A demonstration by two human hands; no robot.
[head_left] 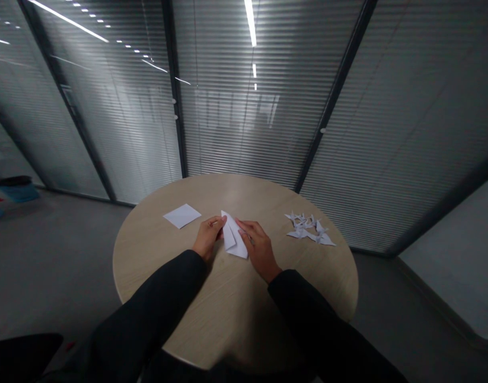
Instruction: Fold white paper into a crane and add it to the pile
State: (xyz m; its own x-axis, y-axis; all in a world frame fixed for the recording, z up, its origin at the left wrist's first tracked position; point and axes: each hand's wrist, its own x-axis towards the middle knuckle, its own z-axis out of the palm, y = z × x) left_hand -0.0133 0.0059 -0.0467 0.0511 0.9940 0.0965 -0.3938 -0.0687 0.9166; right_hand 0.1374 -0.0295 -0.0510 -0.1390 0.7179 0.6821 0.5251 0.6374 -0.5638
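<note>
A partly folded sheet of white paper (234, 240) is held between my two hands over the middle of the round table. My left hand (210, 234) pinches its upper left edge, thumb on top. On the other side, my right hand (259, 246) has its fingers and thumb against the right edge of the paper. One flap with a slanted edge lies folded over the sheet. To the left of my left hand lies a flat white paper square (182, 216). Several folded paper cranes (307, 229) sit in a cluster to the right of my right hand.
The round wooden table (148, 260) stands close to a glass partition with blinds (244, 122) and dark frames. A blue bin with a black liner (16, 189) is on the floor at the far left. A dark chair-like shape (24, 356) shows at the lower left.
</note>
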